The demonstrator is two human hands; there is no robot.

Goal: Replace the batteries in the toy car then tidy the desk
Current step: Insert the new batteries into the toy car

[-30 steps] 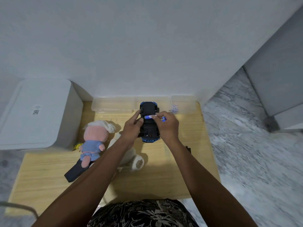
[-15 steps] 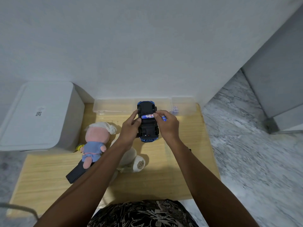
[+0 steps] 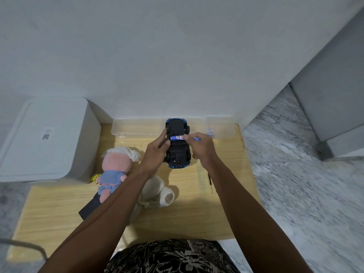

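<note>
Left hand gripping upturned toy car near desk's far edge; right hand pinching battery across chassis.

Toy car lifted slightly toward far edge of desk, now overlapping clear box. Battery pressed lower across underside, closer to seated. Right hand and left hand shifted up with car.

Bare desk nearside; plush toys leftward, clear boxes behind.
</note>
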